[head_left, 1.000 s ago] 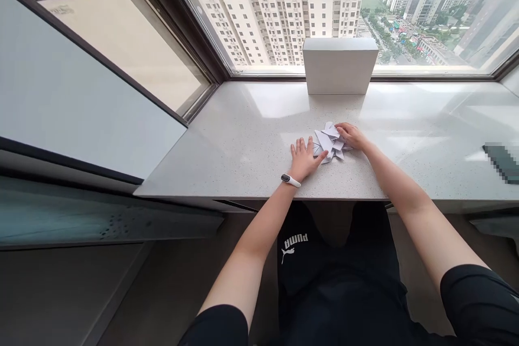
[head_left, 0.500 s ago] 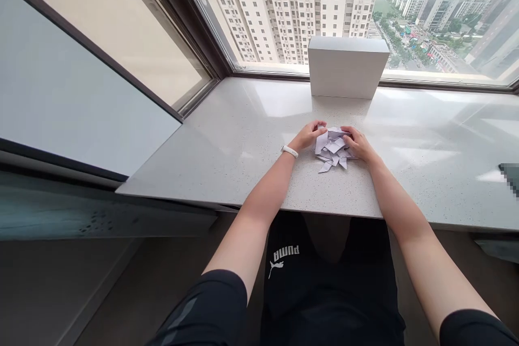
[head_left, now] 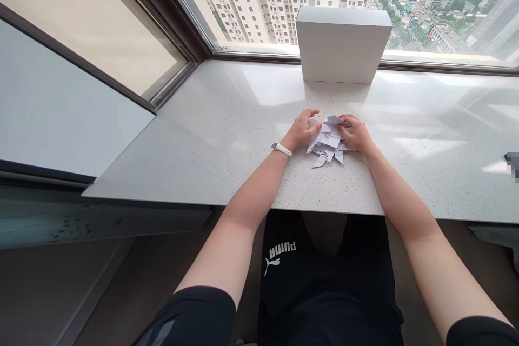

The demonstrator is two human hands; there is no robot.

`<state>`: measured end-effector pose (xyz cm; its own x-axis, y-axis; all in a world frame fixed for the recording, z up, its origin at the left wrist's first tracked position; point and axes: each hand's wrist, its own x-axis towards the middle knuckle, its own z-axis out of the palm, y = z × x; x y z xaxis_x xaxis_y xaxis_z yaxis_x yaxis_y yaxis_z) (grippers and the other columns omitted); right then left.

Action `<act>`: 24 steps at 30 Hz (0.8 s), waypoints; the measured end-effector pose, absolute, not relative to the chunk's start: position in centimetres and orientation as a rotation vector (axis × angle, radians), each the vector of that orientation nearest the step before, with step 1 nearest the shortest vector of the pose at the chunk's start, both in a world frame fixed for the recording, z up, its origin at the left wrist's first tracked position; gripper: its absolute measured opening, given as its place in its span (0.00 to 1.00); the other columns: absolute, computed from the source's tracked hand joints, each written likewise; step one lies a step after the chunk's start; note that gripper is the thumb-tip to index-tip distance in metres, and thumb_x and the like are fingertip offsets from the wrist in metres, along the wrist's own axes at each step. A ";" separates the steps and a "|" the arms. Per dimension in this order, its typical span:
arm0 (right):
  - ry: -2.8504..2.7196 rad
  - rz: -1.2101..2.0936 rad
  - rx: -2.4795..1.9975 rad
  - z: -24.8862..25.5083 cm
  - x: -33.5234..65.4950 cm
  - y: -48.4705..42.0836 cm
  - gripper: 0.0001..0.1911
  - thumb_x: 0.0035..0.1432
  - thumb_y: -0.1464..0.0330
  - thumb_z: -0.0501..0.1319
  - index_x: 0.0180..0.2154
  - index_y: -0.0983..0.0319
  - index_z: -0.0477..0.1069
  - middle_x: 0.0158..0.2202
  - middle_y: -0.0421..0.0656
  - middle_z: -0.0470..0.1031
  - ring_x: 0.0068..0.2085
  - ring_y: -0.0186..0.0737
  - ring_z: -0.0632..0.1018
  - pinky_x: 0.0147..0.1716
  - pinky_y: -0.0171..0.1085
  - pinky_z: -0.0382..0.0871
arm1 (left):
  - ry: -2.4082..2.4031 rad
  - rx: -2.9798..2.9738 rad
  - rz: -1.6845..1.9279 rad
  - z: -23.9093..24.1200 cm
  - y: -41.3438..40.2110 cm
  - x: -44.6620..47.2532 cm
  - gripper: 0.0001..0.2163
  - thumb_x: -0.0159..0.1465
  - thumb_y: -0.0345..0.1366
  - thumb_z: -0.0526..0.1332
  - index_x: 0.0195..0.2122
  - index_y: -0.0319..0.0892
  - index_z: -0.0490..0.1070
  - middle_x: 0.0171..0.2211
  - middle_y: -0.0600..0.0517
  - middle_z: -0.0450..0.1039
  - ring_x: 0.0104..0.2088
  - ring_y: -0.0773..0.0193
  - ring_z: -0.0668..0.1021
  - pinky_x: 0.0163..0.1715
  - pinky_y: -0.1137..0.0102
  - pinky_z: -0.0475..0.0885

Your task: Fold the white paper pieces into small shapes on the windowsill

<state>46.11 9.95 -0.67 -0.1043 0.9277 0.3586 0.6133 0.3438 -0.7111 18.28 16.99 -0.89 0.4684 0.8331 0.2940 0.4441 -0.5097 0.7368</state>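
Observation:
A loose heap of folded white paper pieces (head_left: 330, 139) lies on the pale speckled counter between my two hands. My left hand (head_left: 302, 128), with a white band on its wrist, is at the heap's left side. Its fingers are apart, and the thumb tip touches or nearly touches the paper edge. On the right side, my right hand (head_left: 357, 133) has its thumb and fingers closed on a folded paper piece (head_left: 334, 119) at the top of the heap. Part of that piece is hidden by the fingers.
Behind the heap a white box (head_left: 343, 46) stands upright by the window. The counter (head_left: 194, 146) runs to a front edge just before my legs. A dark, pixelated object (head_left: 513, 165) lies at the far right. Window frames (head_left: 178, 38) bound the left.
My left hand has spread its fingers and shifted a little away from the heap. A paper piece at the top now sits raised by my right hand. The view has tilted down slightly.

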 end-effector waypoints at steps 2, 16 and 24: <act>-1.676 0.510 -1.370 -0.6 46.3 10.2 0.23 0.80 0.47 0.66 0.52 0.57 0.90 0.65 0.55 0.85 0.66 0.63 0.85 0.70 0.59 0.81 | 1.065 2.142 0.907 -0.7 17.0 18.1 0.23 0.80 0.44 0.65 0.72 0.42 0.77 0.74 0.36 0.80 0.73 0.40 0.81 0.78 0.44 0.75; -1.388 1.129 -1.019 -0.9 42.9 9.9 0.46 0.56 0.26 0.79 0.57 0.53 0.82 0.50 0.49 0.91 0.53 0.58 0.89 0.51 0.53 0.87 | 0.846 1.980 1.042 1.0 14.7 19.7 0.29 0.77 0.70 0.69 0.52 0.45 0.85 0.55 0.40 0.91 0.59 0.43 0.89 0.65 0.52 0.82; -1.483 1.055 -1.097 0.2 42.8 9.0 0.44 0.57 0.26 0.78 0.56 0.53 0.86 0.51 0.49 0.91 0.49 0.56 0.87 0.48 0.51 0.83 | 0.780 1.836 1.164 1.1 13.8 20.9 0.29 0.75 0.70 0.72 0.44 0.45 0.84 0.47 0.42 0.90 0.51 0.47 0.89 0.58 0.53 0.83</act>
<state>42.82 9.01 0.15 -0.1196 0.9720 0.2022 0.1282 0.2171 -0.9677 20.90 13.80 1.05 0.3837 0.8220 0.4208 0.0769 -0.4825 0.8725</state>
